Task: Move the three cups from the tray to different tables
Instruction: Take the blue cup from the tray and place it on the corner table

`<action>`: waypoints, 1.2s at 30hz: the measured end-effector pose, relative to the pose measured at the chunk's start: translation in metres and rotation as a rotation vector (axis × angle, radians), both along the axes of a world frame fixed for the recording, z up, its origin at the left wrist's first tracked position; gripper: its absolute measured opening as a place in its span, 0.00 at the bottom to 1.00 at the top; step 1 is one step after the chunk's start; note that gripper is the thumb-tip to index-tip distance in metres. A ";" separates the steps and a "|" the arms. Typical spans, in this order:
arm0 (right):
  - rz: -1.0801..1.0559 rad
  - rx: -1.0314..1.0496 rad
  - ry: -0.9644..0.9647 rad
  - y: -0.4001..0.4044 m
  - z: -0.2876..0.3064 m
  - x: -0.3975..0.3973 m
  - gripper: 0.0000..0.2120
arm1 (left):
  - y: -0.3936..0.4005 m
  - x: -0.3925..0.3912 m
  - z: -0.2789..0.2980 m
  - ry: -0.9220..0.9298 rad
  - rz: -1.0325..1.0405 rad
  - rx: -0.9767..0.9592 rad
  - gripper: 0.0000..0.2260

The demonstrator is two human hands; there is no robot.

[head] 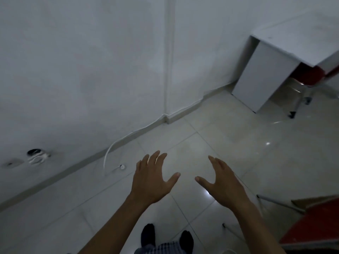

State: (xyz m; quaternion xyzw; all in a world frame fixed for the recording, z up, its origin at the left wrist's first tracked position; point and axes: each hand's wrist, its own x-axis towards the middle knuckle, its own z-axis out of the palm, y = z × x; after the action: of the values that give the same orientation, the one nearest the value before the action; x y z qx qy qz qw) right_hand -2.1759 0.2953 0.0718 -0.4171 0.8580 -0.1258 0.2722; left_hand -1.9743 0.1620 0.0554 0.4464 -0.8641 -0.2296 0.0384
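Dim light falls on a plain white wall [82, 61] meeting a glossy pale tiled floor [229, 143] along a grey skirting. A loose white cable [110, 153] droops from the skirting. At upper right stands a white panel-legged desk [266, 76] with a red chair [308, 77] tucked beneath.

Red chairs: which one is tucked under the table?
The far chair, upper right: its red seat sits under the white table. The near chair, lower right, stands in the open beside the right hand.
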 end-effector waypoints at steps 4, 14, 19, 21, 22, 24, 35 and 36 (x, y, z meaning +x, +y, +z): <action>0.071 -0.026 -0.043 -0.005 -0.003 -0.014 0.46 | 0.014 0.002 0.001 -0.019 0.093 0.005 0.39; 0.380 0.023 -0.143 -0.034 -0.013 0.007 0.42 | 0.059 0.060 -0.001 -0.029 0.422 0.015 0.37; 0.530 0.007 -0.156 -0.058 -0.013 0.058 0.40 | 0.078 0.111 0.001 -0.035 0.579 0.011 0.36; 0.591 0.021 -0.159 -0.067 -0.013 0.083 0.40 | 0.082 0.134 0.001 -0.030 0.632 0.009 0.36; 0.624 0.028 -0.155 -0.072 -0.013 0.098 0.40 | 0.084 0.146 0.001 -0.026 0.662 0.009 0.36; 0.689 0.037 -0.140 -0.083 -0.013 0.129 0.40 | 0.087 0.174 0.000 -0.017 0.719 0.013 0.36; 1.019 0.065 -0.094 -0.123 -0.005 0.347 0.38 | 0.107 0.355 -0.011 0.056 0.991 0.041 0.39; 1.041 0.057 -0.096 -0.125 -0.004 0.364 0.37 | 0.110 0.369 -0.011 0.062 1.012 0.032 0.39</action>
State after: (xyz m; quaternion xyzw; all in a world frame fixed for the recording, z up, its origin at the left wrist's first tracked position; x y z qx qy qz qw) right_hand -1.8114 0.1703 0.0673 -0.7746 0.5267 0.0306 0.3488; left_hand -1.6053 0.2720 0.0449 0.8027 -0.5343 -0.2085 0.1634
